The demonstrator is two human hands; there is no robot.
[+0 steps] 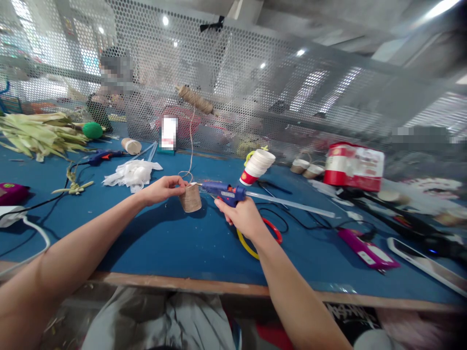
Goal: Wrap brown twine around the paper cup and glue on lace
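Observation:
Between the fingers of my left hand [164, 189] is a small paper cup wrapped in twine [191, 199], pinched by its upper edge. My right hand [243, 214] grips a blue hot glue gun [223, 192], with a long clear glue stick [292, 200] jutting from its back. The gun's nozzle is at the cup's top edge; whether it touches I cannot tell. From the cup, a strand of twine [191, 141] rises to a twine spool [196, 99] mounted on the perforated screen.
Stacked paper cups [257, 166] stand behind the gun. Crumpled white material [133, 174], a second glue gun [104, 157] and corn husks [40, 133] lie left. Yellow and red rings [248, 244] sit by my right wrist. At right are a red tin [353, 166], purple box [368, 249] and cables.

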